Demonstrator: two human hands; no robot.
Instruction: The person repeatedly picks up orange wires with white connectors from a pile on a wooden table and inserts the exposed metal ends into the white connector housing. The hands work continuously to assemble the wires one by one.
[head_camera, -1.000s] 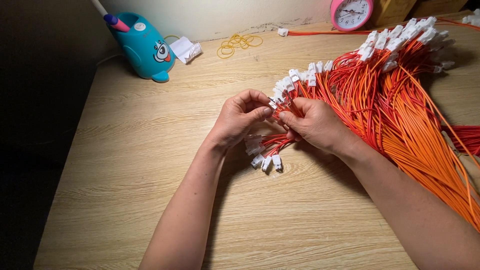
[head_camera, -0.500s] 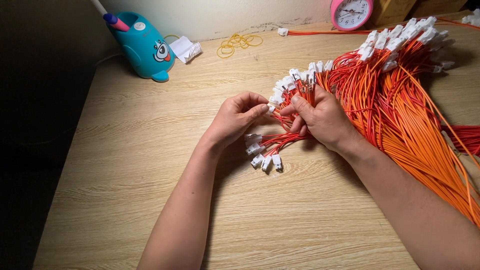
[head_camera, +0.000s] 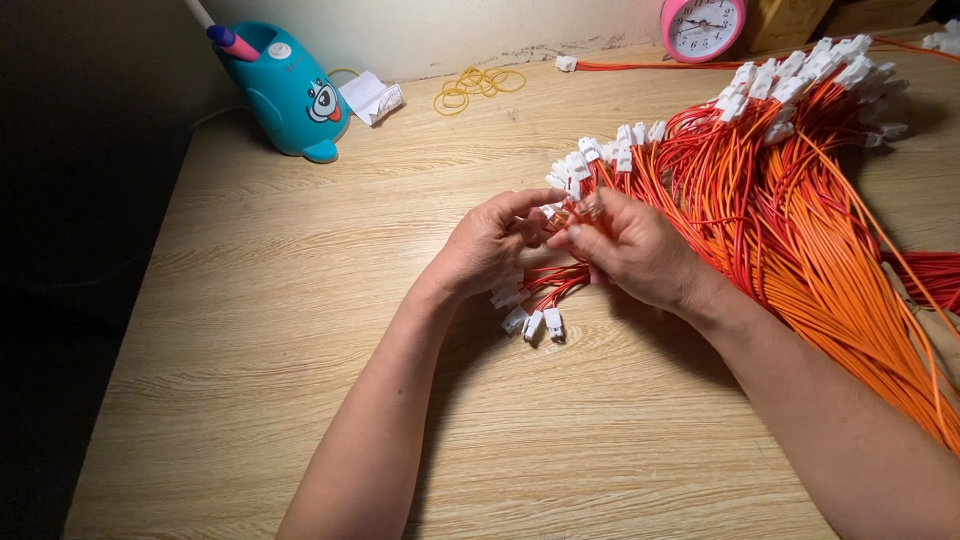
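From the head camera, the wire bundle (head_camera: 790, 200) is a big sheaf of thin red and orange leads, each ending in a small white plastic connector; it fans across the right half of the pale wooden desk (head_camera: 300, 330) from the far right corner toward the middle, with the orange strands running off the right edge of the frame, so its full length is cut off. Connectors show in clusters: one near the clock end at the top right, one row just beyond the hands, and a small loose group of white connectors (head_camera: 530, 318) lying on the desk just below the left hand. The left hand (head_camera: 490, 245) and the right hand (head_camera: 630, 250) meet at the near tip of the bundle, fingertips touching, both closed in a pinch on a few red wires and a connector (head_camera: 572, 205) between them; exactly how many leads each hand grips is hidden behind the fingers. The right hand lies over the red strands, which pass beneath its palm and come out toward the loose connectors. Both forearms enter from the bottom of the frame. At the back of the desk, well apart from the hands, stand a teal pen holder (head_camera: 285, 95) shaped like a cartoon creature, a folded white paper (head_camera: 370, 97), some yellow rubber bands (head_camera: 475, 85) and a pink alarm clock (head_camera: 700, 25), partly cut off by the top edge.
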